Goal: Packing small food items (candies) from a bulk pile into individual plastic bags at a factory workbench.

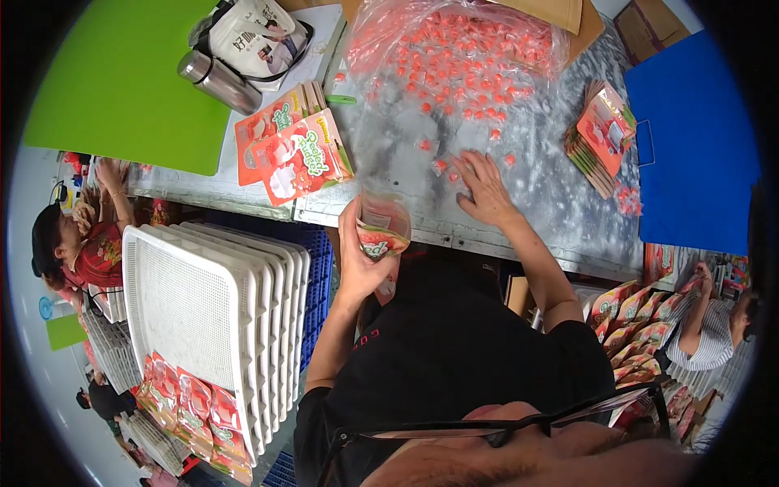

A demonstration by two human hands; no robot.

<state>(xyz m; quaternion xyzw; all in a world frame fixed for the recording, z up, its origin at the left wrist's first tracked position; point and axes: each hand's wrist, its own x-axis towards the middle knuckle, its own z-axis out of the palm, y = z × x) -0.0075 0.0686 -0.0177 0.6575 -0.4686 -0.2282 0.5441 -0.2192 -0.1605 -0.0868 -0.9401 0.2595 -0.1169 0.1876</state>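
My left hand (359, 264) grips a red-and-white candy pouch (385, 237) at the near edge of the table. The pouch stands upright with its mouth spread open. My right hand (487, 193) rests on the metal tabletop (389, 166), palm down, fingers stretched and apart. By its fingertips lie a few small red wrapped candies (439, 165). Farther back, a heap of the same candies (479, 49) spreads out of a clear plastic bag (369, 57). Left of my hands, flat pouches (302, 162) lie stacked and overlapping.
White perforated trays (191, 300) are stacked at the left, with filled pouches (199, 406) on the top one. A steel flask (217, 81) and white bag (250, 40) stand back left. More pouches (600, 134) are at right, beside a blue panel (694, 146). Co-workers (85, 243) sit nearby.
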